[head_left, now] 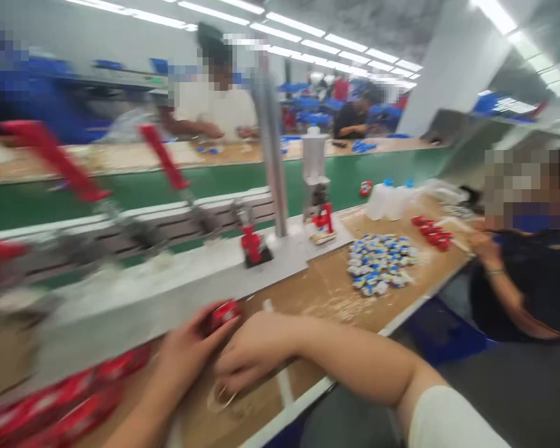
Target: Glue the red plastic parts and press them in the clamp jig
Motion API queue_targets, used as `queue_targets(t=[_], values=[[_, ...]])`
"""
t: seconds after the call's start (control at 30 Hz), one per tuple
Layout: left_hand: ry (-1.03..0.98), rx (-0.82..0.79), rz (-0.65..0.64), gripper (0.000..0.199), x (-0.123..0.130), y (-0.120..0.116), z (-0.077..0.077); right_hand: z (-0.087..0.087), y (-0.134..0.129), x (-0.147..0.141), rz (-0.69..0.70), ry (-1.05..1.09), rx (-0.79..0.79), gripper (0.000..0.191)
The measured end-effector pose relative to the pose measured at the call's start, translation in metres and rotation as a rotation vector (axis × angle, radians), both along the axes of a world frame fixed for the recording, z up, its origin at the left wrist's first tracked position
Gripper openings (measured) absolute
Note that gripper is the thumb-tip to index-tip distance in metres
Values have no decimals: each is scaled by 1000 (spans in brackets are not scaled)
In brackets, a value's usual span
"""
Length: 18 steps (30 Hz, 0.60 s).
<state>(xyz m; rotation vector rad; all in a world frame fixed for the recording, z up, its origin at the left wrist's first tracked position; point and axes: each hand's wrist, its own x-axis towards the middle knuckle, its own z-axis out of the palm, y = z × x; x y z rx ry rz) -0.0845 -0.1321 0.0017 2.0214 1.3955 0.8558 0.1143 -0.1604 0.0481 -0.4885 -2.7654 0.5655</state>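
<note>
In the head view, my left hand (193,345) is closed around a small red object (224,313) with pale markings; its exact kind is blurred. My right hand (256,345) crosses close beside it, back of the hand up and fingers curled downward. Under those fingers, near the brown tabletop (329,305), lies a thin pale loop (220,401). Whether the right fingers pinch the loop or something else is hidden. Several similar red pieces (70,398) lie in rows at the lower left, smeared by motion.
Red-handled clamps (165,155) and a metal post (273,143) stand along a white fixture base. A pile of small white, blue and yellow parts (380,261) lies rightward, with red pieces (432,232) and white bottles (387,200) beyond. A co-worker (518,280) sits at right.
</note>
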Motion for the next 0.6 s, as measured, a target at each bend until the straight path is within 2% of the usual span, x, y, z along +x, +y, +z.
queue_targets(t=[0.07,0.1,0.2,0.33,0.47,0.53,0.6], values=[[-82,-94,-12,43,10,-11,12,-7,-9,1,-56,99,-18,35],[-129,-116,-18,41,13,-13,15,-11,-10,2,-127,167,-37,36],[-248,-188,-38,39,15,-9,9,-20,-6,3,-78,242,-170,37],[-433,-282,-63,41,12,-11,-2,-23,-5,3,-43,219,-292,39],[-481,-309,-95,43,13,-13,-4,-23,-4,6,-27,261,-411,41],[-463,-300,-102,41,12,-12,-4,-24,1,9,-102,368,-433,42],[-428,-280,-104,38,11,-11,-4,-26,8,14,-294,523,-402,43]])
